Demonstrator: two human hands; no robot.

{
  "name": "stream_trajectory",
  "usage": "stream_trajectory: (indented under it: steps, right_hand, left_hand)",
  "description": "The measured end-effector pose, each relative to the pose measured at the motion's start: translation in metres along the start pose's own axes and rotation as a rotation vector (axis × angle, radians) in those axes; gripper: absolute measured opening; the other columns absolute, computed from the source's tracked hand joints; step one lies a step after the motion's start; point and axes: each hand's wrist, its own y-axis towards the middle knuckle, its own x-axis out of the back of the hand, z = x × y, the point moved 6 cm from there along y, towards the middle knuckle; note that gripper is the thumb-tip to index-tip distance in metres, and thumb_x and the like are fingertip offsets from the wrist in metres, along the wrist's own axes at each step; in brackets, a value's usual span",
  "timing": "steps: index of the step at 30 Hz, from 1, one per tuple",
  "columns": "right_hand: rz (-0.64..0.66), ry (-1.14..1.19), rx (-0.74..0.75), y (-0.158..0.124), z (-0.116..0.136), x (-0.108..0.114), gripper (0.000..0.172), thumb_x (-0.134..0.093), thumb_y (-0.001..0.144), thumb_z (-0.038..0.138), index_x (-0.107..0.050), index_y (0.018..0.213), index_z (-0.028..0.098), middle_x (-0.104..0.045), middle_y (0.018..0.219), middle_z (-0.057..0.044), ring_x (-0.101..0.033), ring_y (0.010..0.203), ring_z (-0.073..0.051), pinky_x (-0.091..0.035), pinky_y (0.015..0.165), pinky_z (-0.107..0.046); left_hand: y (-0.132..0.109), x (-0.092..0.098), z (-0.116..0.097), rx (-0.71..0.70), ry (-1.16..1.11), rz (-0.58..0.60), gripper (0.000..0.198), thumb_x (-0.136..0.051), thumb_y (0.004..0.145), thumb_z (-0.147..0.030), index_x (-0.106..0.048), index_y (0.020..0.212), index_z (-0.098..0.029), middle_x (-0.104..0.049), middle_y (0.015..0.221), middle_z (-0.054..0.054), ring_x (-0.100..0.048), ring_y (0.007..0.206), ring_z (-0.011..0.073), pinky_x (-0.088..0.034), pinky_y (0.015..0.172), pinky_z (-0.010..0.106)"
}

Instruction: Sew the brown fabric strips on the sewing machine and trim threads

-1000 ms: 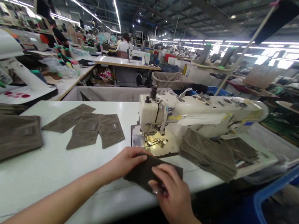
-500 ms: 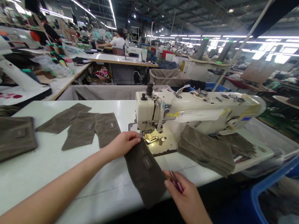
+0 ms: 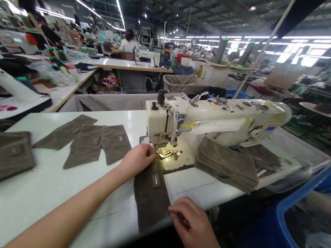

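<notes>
A dark olive fabric piece [image 3: 150,199] with a small label patch [image 3: 155,180] lies at the front of the sewing machine [image 3: 163,120], its lower end at the table's front edge. My left hand [image 3: 139,158] is closed on the top of this piece, right beside the lit presser foot [image 3: 166,153]. My right hand [image 3: 193,226] is closed at the piece's lower right edge, fingertips touching or nearly touching it. Thread snips, plain in the earlier frame, are mostly hidden inside its curled fingers; only a dark bit shows.
Several matching labelled pieces [image 3: 82,146] lie left on the pale table [image 3: 102,199], beside a larger stack [image 3: 3,156]. A pile of olive pieces [image 3: 225,165] sits right of the needle area. A blue basket [image 3: 283,210] stands at the lower right. Another person [image 3: 128,44] sits farther back.
The fabric piece has swung straighter, its lower end moving left. My right hand has shifted down and slightly left, turning so the snips are mostly hidden. The left hand stays by the needle.
</notes>
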Motion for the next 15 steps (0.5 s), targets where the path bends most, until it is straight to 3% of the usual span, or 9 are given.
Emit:
stream_trajectory:
  steps: [5,15]
  right_hand:
    - [0.047,-0.128,0.058,0.0015,0.0012,-0.0044,0.035,-0.047,0.081,0.001,-0.064,0.104,0.021,-0.065,0.09,-0.005,-0.064,0.074,-0.016,-0.05,0.065,-0.025]
    - [0.047,-0.205,0.035,0.0045,0.0017,-0.0082,0.033,-0.048,0.079,0.002,-0.064,0.1,0.022,-0.063,0.088,-0.003,-0.062,0.072,-0.016,-0.045,0.062,-0.025]
  left_hand:
    - [0.0042,0.0009,0.0042,0.071,0.046,-0.027,0.016,-0.054,0.081,-0.027,-0.065,0.071,-0.02,-0.072,0.078,0.007,-0.066,0.072,0.0228,-0.04,0.059,0.028]
    - [0.008,-0.0002,0.0075,0.092,0.059,-0.022,0.019,-0.053,0.08,-0.03,-0.064,0.068,-0.021,-0.072,0.074,0.006,-0.066,0.069,0.0225,-0.038,0.056,0.028]
